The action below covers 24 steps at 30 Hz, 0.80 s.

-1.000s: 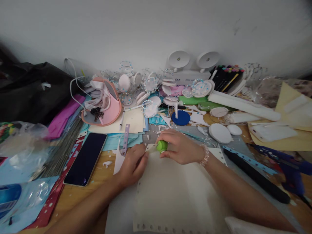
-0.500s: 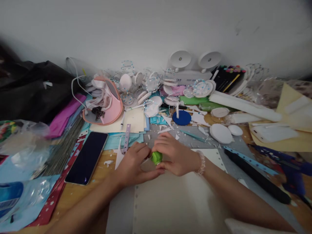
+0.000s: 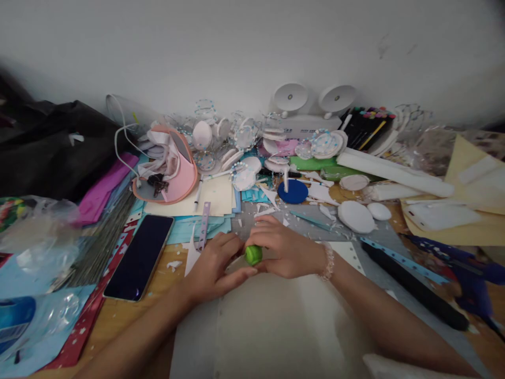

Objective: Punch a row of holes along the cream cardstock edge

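Observation:
My right hand [image 3: 284, 250] is closed round a small green tool [image 3: 253, 255], held low over a white foam sheet [image 3: 276, 321] that lies in front of me. My left hand [image 3: 216, 266] rests on the sheet's upper left part, thumb stretched toward the green tool and fingers curled beside it, pressing the sheet. The two hands nearly touch at the tool. What the tool's tip does on the sheet is hidden by my fingers.
A black phone [image 3: 140, 255] lies to the left, a purple ruler [image 3: 203, 225] just above my left hand. A long black tool [image 3: 410, 287] lies to the right. Foam discs, a blue disc [image 3: 292, 191], a pink visor [image 3: 173, 171], markers [image 3: 366, 126] and paper scraps crowd the back.
Both hands slid down and left over the sheet with the green tool. My left thumb stretched out under it, and the sheet's top edge with its holes is now covered.

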Each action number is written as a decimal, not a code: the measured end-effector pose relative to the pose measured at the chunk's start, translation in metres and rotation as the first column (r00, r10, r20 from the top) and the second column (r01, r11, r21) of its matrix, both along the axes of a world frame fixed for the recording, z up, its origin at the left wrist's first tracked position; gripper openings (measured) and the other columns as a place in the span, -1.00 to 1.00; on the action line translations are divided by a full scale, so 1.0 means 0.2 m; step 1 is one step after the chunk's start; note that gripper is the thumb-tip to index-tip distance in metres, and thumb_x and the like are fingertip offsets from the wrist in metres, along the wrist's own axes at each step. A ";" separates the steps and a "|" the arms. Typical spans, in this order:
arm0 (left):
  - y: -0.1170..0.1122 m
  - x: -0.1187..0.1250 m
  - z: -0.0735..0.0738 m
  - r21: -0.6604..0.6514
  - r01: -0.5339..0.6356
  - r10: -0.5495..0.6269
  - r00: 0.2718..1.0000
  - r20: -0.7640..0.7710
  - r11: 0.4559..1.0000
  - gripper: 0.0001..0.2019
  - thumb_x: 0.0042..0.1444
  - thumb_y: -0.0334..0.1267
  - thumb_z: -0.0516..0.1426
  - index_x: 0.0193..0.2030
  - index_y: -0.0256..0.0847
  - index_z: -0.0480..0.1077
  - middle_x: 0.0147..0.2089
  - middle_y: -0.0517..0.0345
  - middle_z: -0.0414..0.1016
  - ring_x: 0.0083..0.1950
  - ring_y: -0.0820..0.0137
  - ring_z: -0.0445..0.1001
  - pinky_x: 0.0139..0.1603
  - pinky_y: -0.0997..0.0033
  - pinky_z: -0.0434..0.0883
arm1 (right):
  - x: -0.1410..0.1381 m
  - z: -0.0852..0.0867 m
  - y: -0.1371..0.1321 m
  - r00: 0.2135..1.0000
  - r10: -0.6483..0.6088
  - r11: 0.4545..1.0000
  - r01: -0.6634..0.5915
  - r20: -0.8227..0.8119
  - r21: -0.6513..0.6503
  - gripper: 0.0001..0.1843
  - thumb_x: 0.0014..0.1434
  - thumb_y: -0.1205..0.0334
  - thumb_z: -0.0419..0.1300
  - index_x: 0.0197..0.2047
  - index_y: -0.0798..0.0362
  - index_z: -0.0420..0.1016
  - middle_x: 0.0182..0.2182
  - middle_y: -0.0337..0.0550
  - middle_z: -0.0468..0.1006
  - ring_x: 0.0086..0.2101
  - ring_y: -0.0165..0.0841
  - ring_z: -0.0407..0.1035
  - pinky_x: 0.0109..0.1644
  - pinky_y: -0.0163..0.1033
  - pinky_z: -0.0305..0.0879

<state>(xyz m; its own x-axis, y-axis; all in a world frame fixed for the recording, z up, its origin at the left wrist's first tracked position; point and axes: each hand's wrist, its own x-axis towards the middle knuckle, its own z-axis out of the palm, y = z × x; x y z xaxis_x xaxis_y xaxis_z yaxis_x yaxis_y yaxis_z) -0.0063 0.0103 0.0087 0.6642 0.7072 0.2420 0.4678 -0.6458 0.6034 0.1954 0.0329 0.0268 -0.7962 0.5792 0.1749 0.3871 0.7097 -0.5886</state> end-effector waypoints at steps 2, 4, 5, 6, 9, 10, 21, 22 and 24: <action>0.00 0.00 0.00 -0.045 -0.003 0.003 1.000 -0.008 0.999 -0.71 0.23 -0.07 -0.06 -0.26 -0.26 0.29 -0.34 0.06 0.36 -0.29 0.33 0.30 -0.28 0.35 0.23 | 0.01 0.01 0.01 1.000 -0.018 1.000 0.017 0.015 0.006 -0.80 0.10 0.13 0.23 -0.29 0.05 0.35 -0.39 -0.25 0.43 -0.29 -0.38 0.30 0.09 -0.12 0.01; 0.01 0.00 -0.01 -0.030 -0.022 0.021 0.999 -0.029 0.999 -0.78 0.25 -0.18 -0.07 -0.25 -0.25 0.30 -0.32 0.06 0.37 -0.26 0.33 0.31 -0.25 0.35 0.23 | 0.03 0.01 0.01 0.999 -0.036 0.999 0.036 0.021 0.019 -0.75 0.08 0.10 0.25 -0.26 0.07 0.38 -0.38 -0.22 0.45 -0.27 -0.35 0.29 0.04 -0.14 0.06; 0.01 0.00 -0.02 -0.006 -0.029 0.028 0.999 -0.040 1.000 -0.79 0.26 -0.23 -0.08 -0.27 -0.25 0.30 -0.32 0.07 0.37 -0.27 0.34 0.31 -0.25 0.35 0.23 | 0.03 0.02 0.02 0.999 -0.043 0.999 0.043 0.023 0.026 -0.73 0.07 0.09 0.26 -0.24 0.07 0.39 -0.37 -0.21 0.46 -0.26 -0.34 0.29 0.03 -0.14 0.08; 0.01 0.00 -0.03 0.026 -0.034 0.035 0.998 -0.045 0.999 -0.79 0.27 -0.27 -0.10 -0.29 -0.25 0.30 -0.34 0.07 0.37 -0.29 0.34 0.30 -0.25 0.35 0.23 | 0.04 0.02 0.02 0.998 -0.050 0.998 0.049 0.025 0.032 -0.71 0.06 0.08 0.26 -0.22 0.08 0.40 -0.37 -0.20 0.46 -0.24 -0.33 0.29 0.02 -0.14 0.09; 0.00 0.01 -0.05 0.122 -0.034 0.040 0.998 -0.041 0.992 -0.78 0.26 -0.35 -0.11 -0.36 -0.25 0.28 -0.39 0.07 0.36 -0.34 0.36 0.28 -0.29 0.36 0.22 | 0.04 0.03 0.02 0.997 -0.062 0.998 0.061 0.038 0.030 -0.69 0.06 0.08 0.27 -0.20 0.10 0.41 -0.36 -0.18 0.47 -0.23 -0.31 0.31 0.02 -0.13 0.10; 0.00 0.01 -0.05 0.138 -0.031 0.037 0.999 -0.040 0.990 -0.79 0.25 -0.36 -0.10 -0.37 -0.25 0.28 -0.40 0.07 0.36 -0.35 0.36 0.27 -0.30 0.36 0.22 | 0.04 0.03 0.02 0.997 -0.060 0.998 0.059 0.043 0.020 -0.68 0.05 0.09 0.28 -0.19 0.11 0.41 -0.35 -0.17 0.48 -0.22 -0.31 0.32 0.02 -0.13 0.10; 0.00 0.01 -0.04 0.144 -0.034 0.039 0.999 -0.028 0.989 -0.78 0.24 -0.38 -0.10 -0.40 -0.25 0.27 -0.43 0.07 0.34 -0.37 0.37 0.27 -0.34 0.37 0.22 | 0.04 0.05 0.02 0.999 -0.047 0.999 0.047 0.007 -0.027 -0.69 0.04 0.13 0.29 -0.18 0.08 0.38 -0.22 -0.11 0.48 -0.15 -0.29 0.33 0.02 -0.15 0.14; 0.00 0.01 -0.04 0.136 -0.034 0.038 0.999 -0.028 0.990 -0.78 0.24 -0.38 -0.10 -0.40 -0.25 0.27 -0.43 0.07 0.35 -0.37 0.37 0.27 -0.34 0.37 0.22 | 0.04 0.05 0.02 0.999 -0.041 0.999 0.041 0.000 -0.030 -0.69 0.04 0.14 0.29 -0.18 0.08 0.37 -0.21 -0.11 0.47 -0.15 -0.29 0.32 0.02 -0.15 0.15; 0.00 0.01 -0.03 0.117 -0.033 0.037 0.999 -0.031 0.993 -0.79 0.24 -0.37 -0.10 -0.38 -0.25 0.28 -0.42 0.07 0.36 -0.36 0.36 0.28 -0.33 0.36 0.22 | 0.04 0.05 0.02 0.999 -0.034 0.999 0.034 -0.008 -0.038 -0.69 0.04 0.14 0.29 -0.18 0.09 0.37 -0.21 -0.10 0.47 -0.14 -0.29 0.32 0.02 -0.15 0.16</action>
<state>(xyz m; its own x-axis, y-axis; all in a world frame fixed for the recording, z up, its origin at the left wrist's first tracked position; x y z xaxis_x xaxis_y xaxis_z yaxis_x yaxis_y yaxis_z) -0.0046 0.0096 0.0022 0.6485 0.6987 0.3020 0.5100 -0.6934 0.5090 0.2030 0.0368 0.0359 -0.7743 0.6124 0.1593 0.4051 0.6731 -0.6187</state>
